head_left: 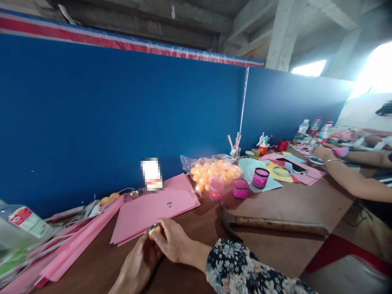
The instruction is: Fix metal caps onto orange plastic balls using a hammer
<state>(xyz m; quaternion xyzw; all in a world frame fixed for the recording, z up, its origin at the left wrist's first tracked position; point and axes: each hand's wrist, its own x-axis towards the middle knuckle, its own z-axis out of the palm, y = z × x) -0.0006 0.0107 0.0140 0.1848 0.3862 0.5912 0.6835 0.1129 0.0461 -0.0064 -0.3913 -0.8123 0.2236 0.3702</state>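
My left hand (141, 255) and my right hand (175, 241) meet above the brown table, close to the front edge of a stack of pink paper (159, 200). Between them they hold a small orange ball (154, 232) with something dark and shiny on its top. The fingers of both hands curl around it and hide much of its surface. On the paper lie a few tiny metal pieces (170, 204). A claw hammer (278, 226) with a wooden handle rests to the right of my right forearm.
Behind the hammer stand a clear bag of orange balls (214, 171) and pink cylindrical containers (240, 188). Pink strips (82, 241), cables and a plastic bottle (27, 224) crowd the left. A blue partition (122, 114) closes the back. A co-worker's arm (352, 175) reaches in at right.
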